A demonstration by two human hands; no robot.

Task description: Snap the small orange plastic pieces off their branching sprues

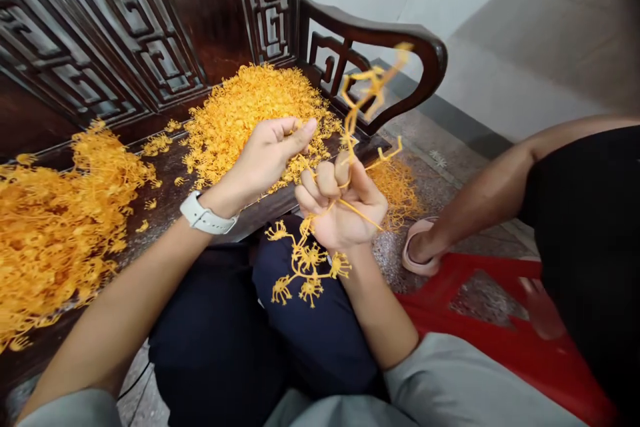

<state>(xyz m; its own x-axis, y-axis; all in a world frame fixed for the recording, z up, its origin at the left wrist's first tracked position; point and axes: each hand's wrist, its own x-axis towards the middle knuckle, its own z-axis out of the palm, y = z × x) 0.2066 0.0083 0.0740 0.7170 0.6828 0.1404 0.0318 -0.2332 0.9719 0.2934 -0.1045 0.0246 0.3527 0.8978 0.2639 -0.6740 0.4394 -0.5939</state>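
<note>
1. The fingers [320,187] of the right hand [343,207] are curled tight around the stem of an orange branch [305,260] of plastic. It is held at the middle of the frame, above the lap. One end, with its small clusters, hangs below the fist. The other end rises, blurred, toward the upper middle.
2. The left hand [267,157] sits just left of it, thumb pressed flat against the curled fingers. What is pinched between them, if anything, is hidden.
3. A pale watch [205,215] is on the left wrist.
4. Done, as far as I can judge: a heap of loose orange bits [250,107] lies on the dark bench [160,213] at upper middle. A smaller heap [400,187] lies on the floor beyond the right hand.
5. Left, by the same judgement: a big tangle of whole branches [50,227] at the left edge (bulkier than the loose heap). The work looks well short of halfway.
6. Another person's arm [490,193] reaches down at the right, near a pink slipper [417,260] and a red stool [500,340].
7. Writing: none can be read. The watch shows no brand, and the carved wood bears only fretwork.
</note>
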